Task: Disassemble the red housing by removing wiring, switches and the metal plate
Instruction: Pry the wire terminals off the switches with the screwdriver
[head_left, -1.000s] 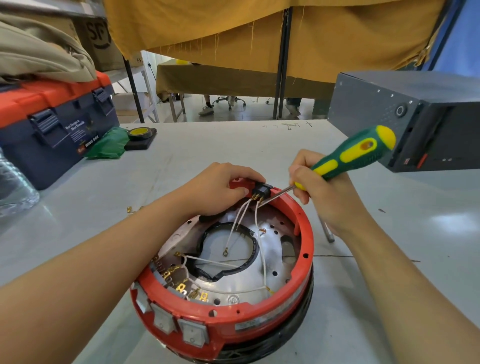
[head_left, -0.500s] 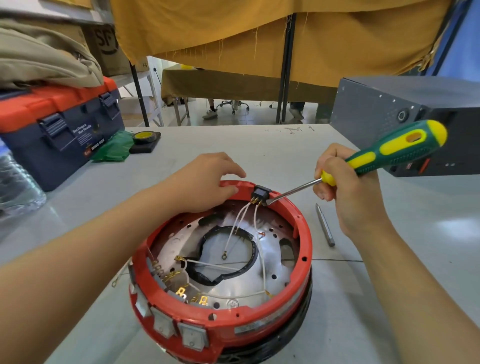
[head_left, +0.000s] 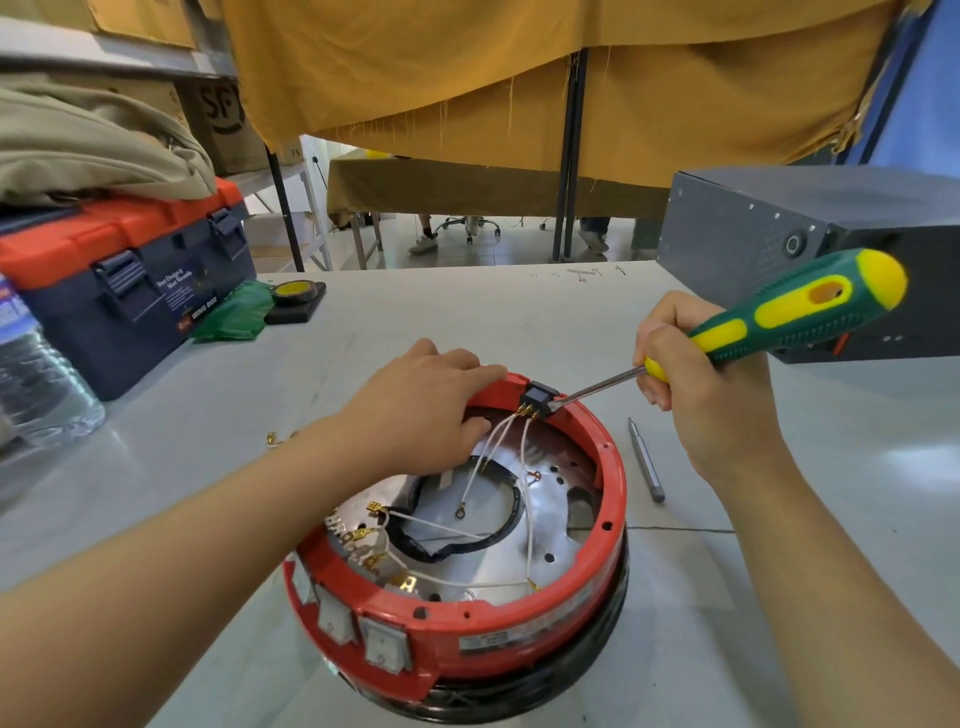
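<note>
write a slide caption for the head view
Right hand pries switch from red housing with screwdriver; left hand steadies rim.

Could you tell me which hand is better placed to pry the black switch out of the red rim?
Right hand: its screwdriver tip already sits at the switch, while the left hand steadies the housing.

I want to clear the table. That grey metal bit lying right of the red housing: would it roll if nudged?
Probably yes. The bit looks like a slim round rod lying flat on the smooth table, so a sideways push would likely send it rolling. It looks stiff and small, so probably light. Its bare metal may be slippery to pinch.
</note>
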